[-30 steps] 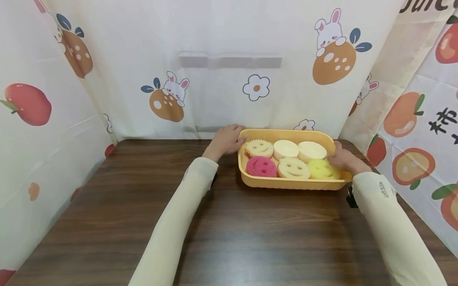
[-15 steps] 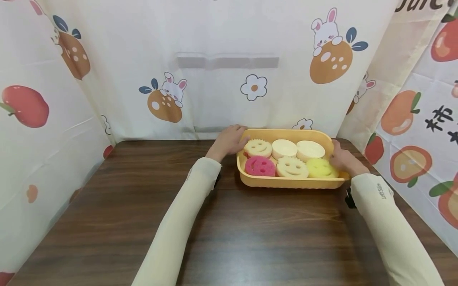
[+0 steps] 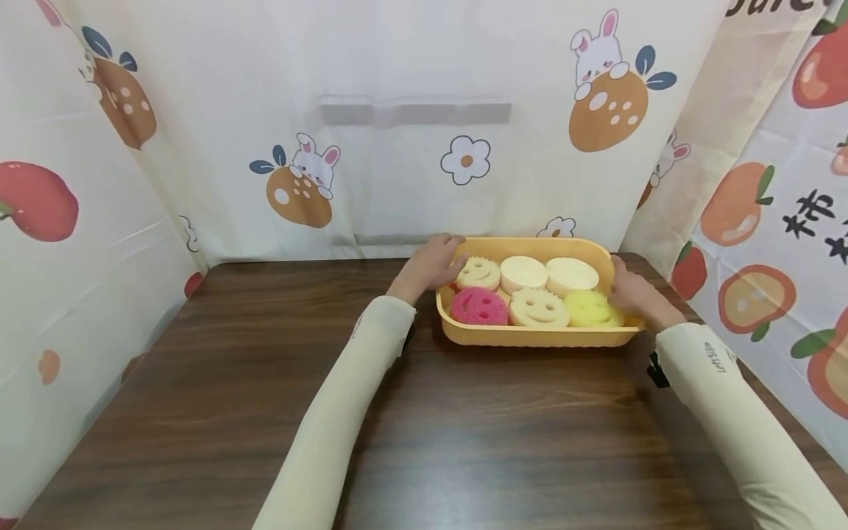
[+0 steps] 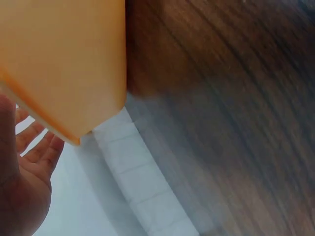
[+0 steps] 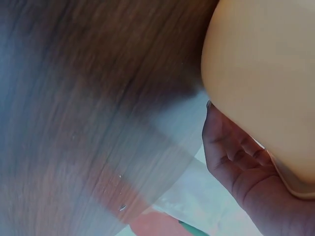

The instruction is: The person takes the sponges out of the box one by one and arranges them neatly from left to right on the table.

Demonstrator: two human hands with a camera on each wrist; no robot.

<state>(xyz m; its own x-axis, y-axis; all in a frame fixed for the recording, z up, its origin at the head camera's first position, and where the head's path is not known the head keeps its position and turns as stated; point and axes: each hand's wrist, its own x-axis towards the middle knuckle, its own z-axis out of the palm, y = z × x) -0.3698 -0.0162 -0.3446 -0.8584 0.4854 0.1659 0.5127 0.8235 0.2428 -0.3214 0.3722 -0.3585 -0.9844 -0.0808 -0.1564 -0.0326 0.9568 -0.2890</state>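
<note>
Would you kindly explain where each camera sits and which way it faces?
Head: on the head, facing forward and down at the yellow tray; left hand, right hand and sleeves show.
Left wrist: on that wrist, facing the tray's outside and wooden tabletop; left hand shows.
Right wrist: on that wrist, facing the tray; right hand shows.
Both wrist views share tray and tabletop.

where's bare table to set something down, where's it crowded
Widest free patch: the table left of the left sleeve, up to the back curtain. Another lies between that and the right sleeve, nearer than the yellow tray. Crowded: the tray, mostly filled by round pieces, left grip and right grip at its ends.
</note>
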